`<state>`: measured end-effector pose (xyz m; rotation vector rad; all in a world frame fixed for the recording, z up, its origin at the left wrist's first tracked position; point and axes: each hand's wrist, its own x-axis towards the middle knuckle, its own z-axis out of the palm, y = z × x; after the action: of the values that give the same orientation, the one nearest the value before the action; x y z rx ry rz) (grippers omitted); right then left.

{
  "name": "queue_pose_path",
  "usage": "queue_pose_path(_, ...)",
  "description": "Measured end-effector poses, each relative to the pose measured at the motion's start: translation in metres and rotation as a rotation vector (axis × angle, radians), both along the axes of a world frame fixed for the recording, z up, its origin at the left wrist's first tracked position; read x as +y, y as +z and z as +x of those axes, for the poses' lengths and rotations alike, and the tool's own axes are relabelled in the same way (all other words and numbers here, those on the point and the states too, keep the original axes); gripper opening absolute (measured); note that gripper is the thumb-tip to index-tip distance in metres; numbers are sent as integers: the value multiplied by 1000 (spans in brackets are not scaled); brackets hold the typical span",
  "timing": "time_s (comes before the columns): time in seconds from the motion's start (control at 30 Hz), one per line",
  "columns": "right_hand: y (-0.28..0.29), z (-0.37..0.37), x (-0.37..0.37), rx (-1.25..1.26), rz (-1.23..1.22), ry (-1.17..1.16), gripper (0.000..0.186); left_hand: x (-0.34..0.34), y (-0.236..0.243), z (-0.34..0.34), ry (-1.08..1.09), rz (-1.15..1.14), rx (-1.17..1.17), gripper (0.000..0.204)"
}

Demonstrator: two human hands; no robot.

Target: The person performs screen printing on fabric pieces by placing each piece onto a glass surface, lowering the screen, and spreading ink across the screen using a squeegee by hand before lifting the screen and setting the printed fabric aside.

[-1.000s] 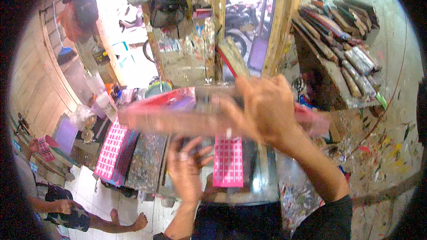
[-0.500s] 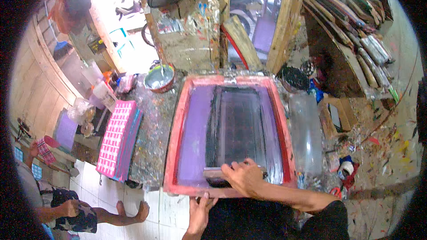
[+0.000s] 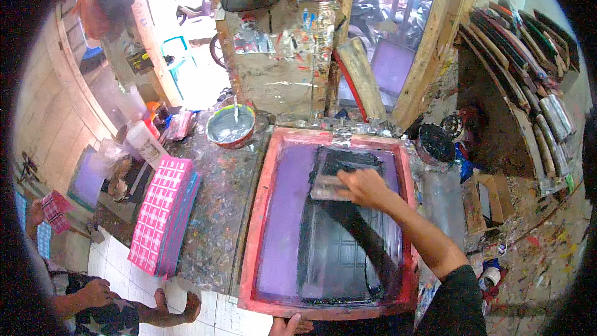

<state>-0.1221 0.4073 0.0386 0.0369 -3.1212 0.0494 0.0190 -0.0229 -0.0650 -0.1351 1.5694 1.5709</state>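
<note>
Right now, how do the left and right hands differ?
Place: the right hand is over the mesh's far half; the left hand is at the frame's near edge.
Hold: the right hand grips the squeegee; the left hand shows no tool.
View: the right hand shows fully; the left hand is cut off by the picture's lower edge.
Shared: both are bare.

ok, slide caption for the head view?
Right hand grips a squeegee over a red-framed purple screen smeared with black; left hand at the screen's near edge.
</note>
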Motion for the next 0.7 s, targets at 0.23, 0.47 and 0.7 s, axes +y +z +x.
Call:
queue_pose_path(0.23, 4, -63, 68, 140, 165, -238, 41, -10, -7, 2, -265, -318, 813, 51)
queue_pose_path(0.47, -23, 101, -68, 186, 48, -142, 25, -40, -51, 13, -277, -156, 23, 47)
queue_pose_path(0.7, -5, 234, -194, 48, 10, -96, 20, 3, 16, 11, -1, 160, 36, 23)
